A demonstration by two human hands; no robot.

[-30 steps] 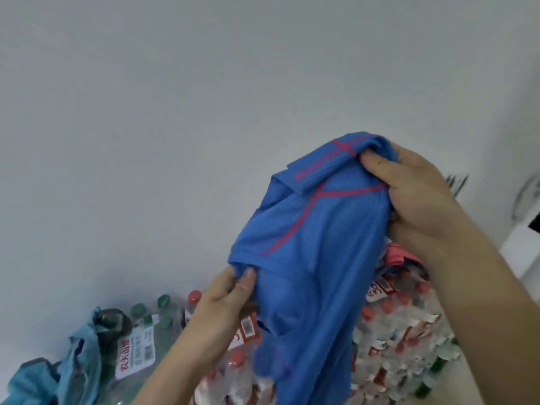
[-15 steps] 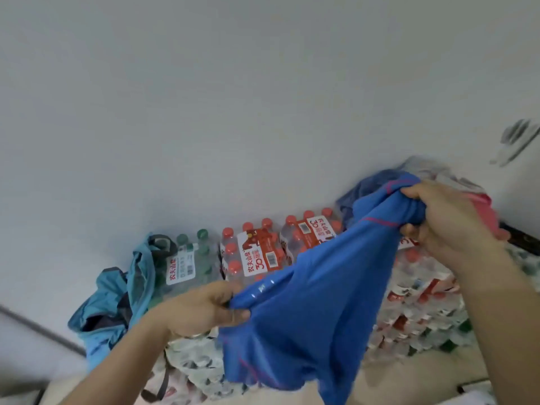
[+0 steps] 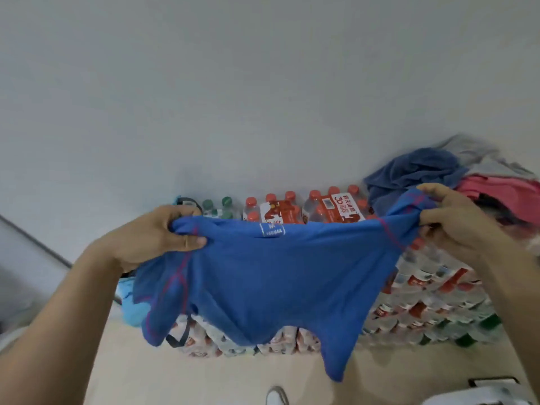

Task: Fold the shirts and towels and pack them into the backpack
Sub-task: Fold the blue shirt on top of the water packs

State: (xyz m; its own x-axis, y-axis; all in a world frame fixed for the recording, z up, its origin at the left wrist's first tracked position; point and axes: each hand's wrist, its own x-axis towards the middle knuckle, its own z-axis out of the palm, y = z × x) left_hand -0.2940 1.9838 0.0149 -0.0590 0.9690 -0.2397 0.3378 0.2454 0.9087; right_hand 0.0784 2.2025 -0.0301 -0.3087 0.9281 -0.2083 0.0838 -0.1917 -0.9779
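The left hand [image 3: 163, 232] gripped one shoulder of the blue shirt [image 3: 277, 273], fingers curled round a bunch of cloth and the thumb pressed across its front. The right hand [image 3: 455, 226] pinched the other shoulder, its fingers closed over the bunched fabric there. Both forearms ran off the lower edge of the head view.

The shirt hung in the air between the hands, in front of the stacked bottle packs [image 3: 330, 209]. It covered much of the stack and nearly all of a light-blue item [image 3: 131, 308] at lower left; what that item was could not be told. A dark strap [image 3: 178, 337] showed below the hem, its source hidden.

The shirt's top edge was stretched left to right, the white size label [image 3: 272, 230] at its middle facing the camera, and the body drooped toward the floor [image 3: 204, 381]. One sleeve dangled at lower left.

The shrink-wrapped packs held bottles with red caps, and a few with green caps at the left. On top at right lay a heap of clothes [image 3: 415, 173], dark blue, grey and pink, partly cut off by the frame.
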